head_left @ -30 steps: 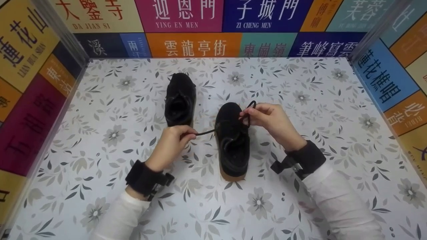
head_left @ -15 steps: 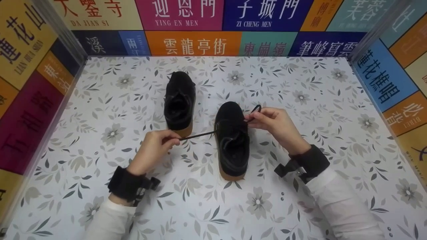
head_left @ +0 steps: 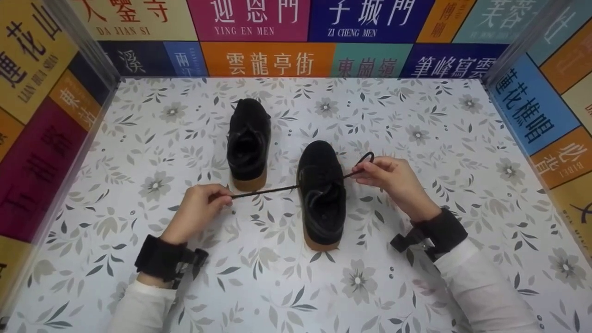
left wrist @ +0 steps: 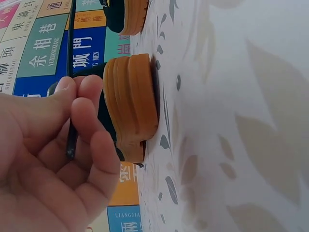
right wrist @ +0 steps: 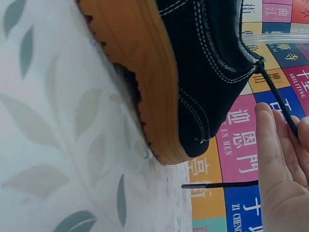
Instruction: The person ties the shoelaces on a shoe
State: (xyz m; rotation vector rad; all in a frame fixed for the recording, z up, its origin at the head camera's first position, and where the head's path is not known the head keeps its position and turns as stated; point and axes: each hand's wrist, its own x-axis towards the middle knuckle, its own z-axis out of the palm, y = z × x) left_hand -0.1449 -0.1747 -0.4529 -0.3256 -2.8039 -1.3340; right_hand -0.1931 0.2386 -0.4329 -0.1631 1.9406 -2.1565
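Note:
A black lace-up shoe [head_left: 319, 159] with a tan sole stands upright near the middle, toe away from me. On its left, my left hand [head_left: 196, 210] pinches one shoelace end [head_left: 266, 191] between thumb and finger, drawn straight from the shoe. The lace tip [left wrist: 71, 152] pokes out below those fingers in the left wrist view. My right hand [head_left: 400, 185] pinches the other lace end [right wrist: 277, 96] to the right of the shoe. Beyond its fingers this lace bends back, and its tip [right wrist: 193, 186] hangs free in the right wrist view.
A second black shoe [head_left: 249, 120] stands farther back on the left, with the left lace passing close by its heel. Printed panels [head_left: 268, 59] with large characters wall in the back and sides of the flower-patterned tabletop [head_left: 273, 286]. Both wrists wear black camera straps.
My left hand has moved left and toward me, pulling out more lace. My right hand has shifted right and slightly toward me, with its lace now straight from the shoe. Both shoes stay put.

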